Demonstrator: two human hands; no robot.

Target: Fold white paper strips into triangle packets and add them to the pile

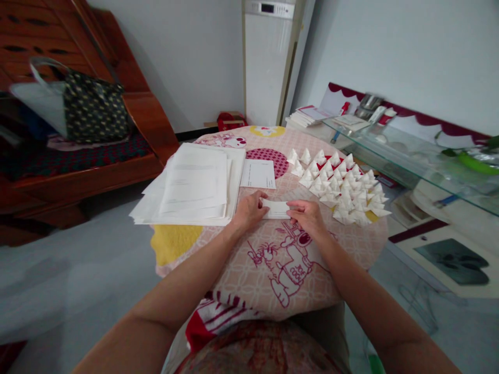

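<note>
Between my two hands a small folded white sheet of paper (pixel 277 209) lies low over the patterned tablecloth (pixel 241 265). My left hand (pixel 250 210) grips its left end, thumb and fingers together. At the right end, my right hand (pixel 306 215) pinches the paper in the same way. Just beyond the hands rests a flat white sheet with small print (pixel 258 173). To the left is a wide stack of white paper (pixel 195 182), some sheets faintly printed. On the right stand many pointed folded-paper pieces (pixel 339 184), set close together in rows.
A glass-topped cabinet (pixel 409 150) with papers, a metal container and cups stands along the right wall. At left is a wooden bench (pixel 148 124) with a dark patterned bag (pixel 95 106). Behind the table rises a tall white appliance (pixel 265 62).
</note>
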